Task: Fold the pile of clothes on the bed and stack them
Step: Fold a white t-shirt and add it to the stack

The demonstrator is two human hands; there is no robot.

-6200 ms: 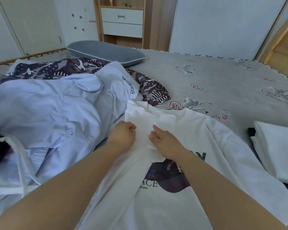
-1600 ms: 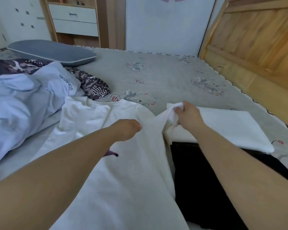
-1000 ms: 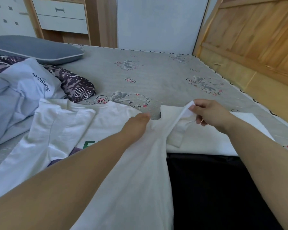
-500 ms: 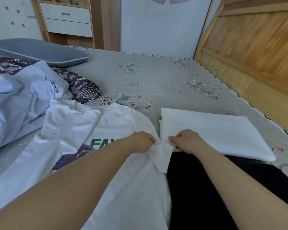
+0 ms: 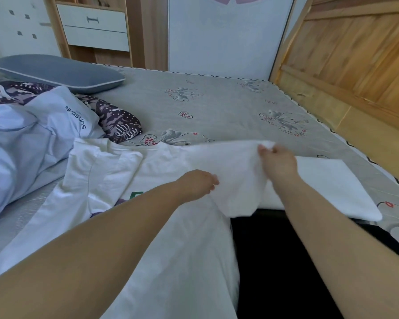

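bed (image 5: 228, 111): holds all | T-shirt (image 5: 171, 249): flat at near edge, right sleeve lifted | right hand (image 5: 277, 163): pinches sleeve (image 5: 230, 171); carry it inward, lay flat | left hand (image 5: 197, 184): fingers curled, pressing the fold line; keep it pinned

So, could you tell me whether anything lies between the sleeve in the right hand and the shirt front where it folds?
Nothing visible does. The right hand pinches the sleeve of the white T-shirt; only the left hand rests there, holding the fold line.
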